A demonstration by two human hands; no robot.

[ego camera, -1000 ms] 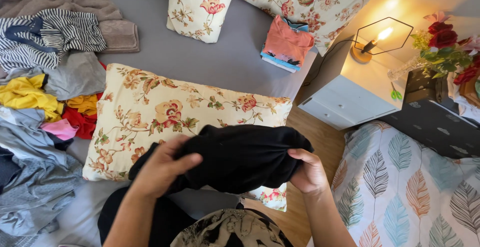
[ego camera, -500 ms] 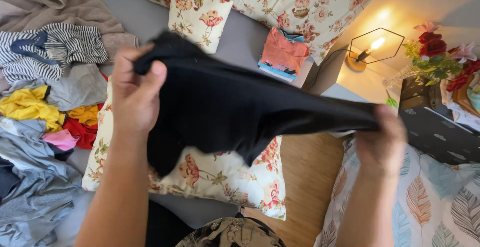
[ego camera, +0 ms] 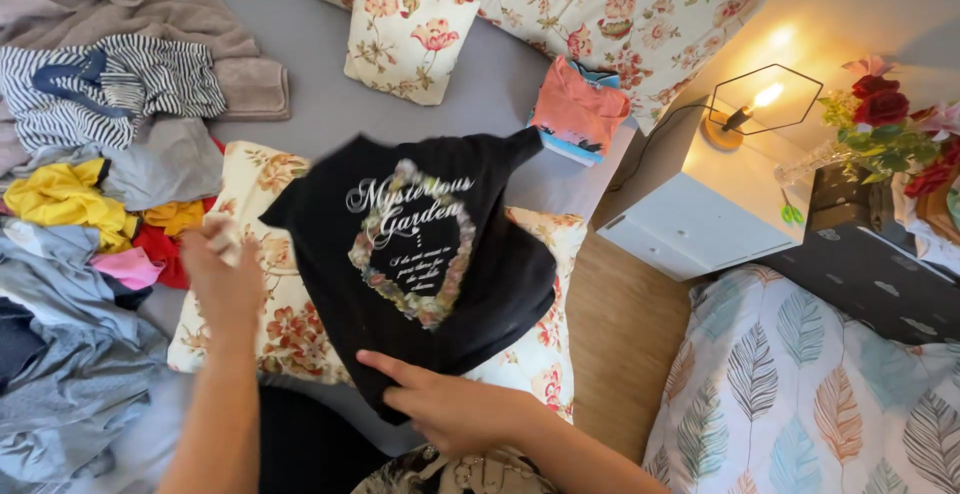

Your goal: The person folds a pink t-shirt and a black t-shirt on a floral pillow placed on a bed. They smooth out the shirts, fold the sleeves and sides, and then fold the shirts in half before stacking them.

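Black printed T-shirt (ego camera: 420, 244) spread face up over floral pillow (ego camera: 270, 324) on grey bed. Soft, light, limp; likely to bunch and slide, best pinched at hem or shoulder seams. Right hand (ego camera: 450, 409) flat, fingers loose on lower hem. Left hand (ego camera: 222, 279) blurred beside left sleeve edge; grasp impossible to tell. Hem partly hidden beneath right hand.

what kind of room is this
Most likely a bedroom: a bed with a grey sheet and floral pillows, and a white nightstand with a lit lamp. Loose clothes are piled on the bed.
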